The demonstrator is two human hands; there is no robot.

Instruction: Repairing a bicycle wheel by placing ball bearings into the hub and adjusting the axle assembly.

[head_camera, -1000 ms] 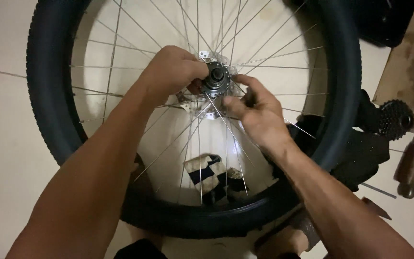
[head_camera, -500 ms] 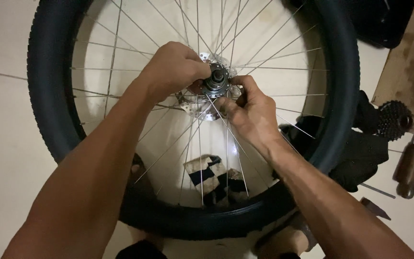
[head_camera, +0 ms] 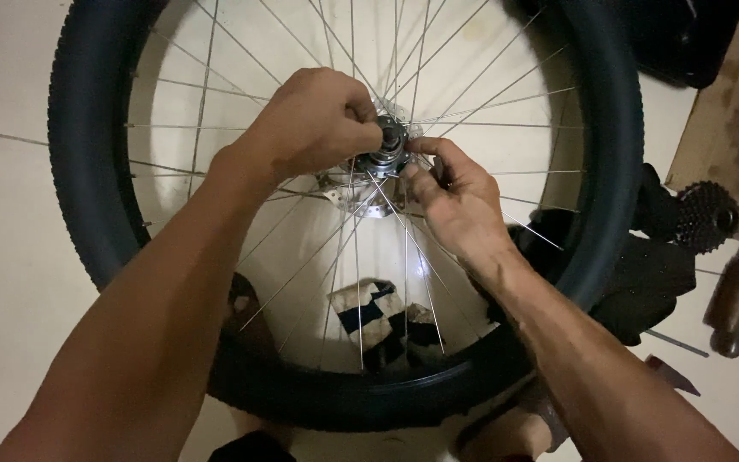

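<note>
Here the hub (head_camera: 389, 145) sits pinched between both hands' fingers (head_camera: 368, 128).

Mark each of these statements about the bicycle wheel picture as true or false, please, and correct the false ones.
1. Both hands are at the hub of the bicycle wheel. True: the left hand and the right hand both touch it.
2. The wheel has no tyre on it. False: a black knobby tyre sits around the rim.
3. A sprocket cassette lies on the floor to the right of the wheel. True.
4. The right hand holds the wooden-handled tool. False: that tool lies on the floor at the right, apart from both hands.
5. The floor is made of dark wooden boards. False: it is pale tile.
</note>
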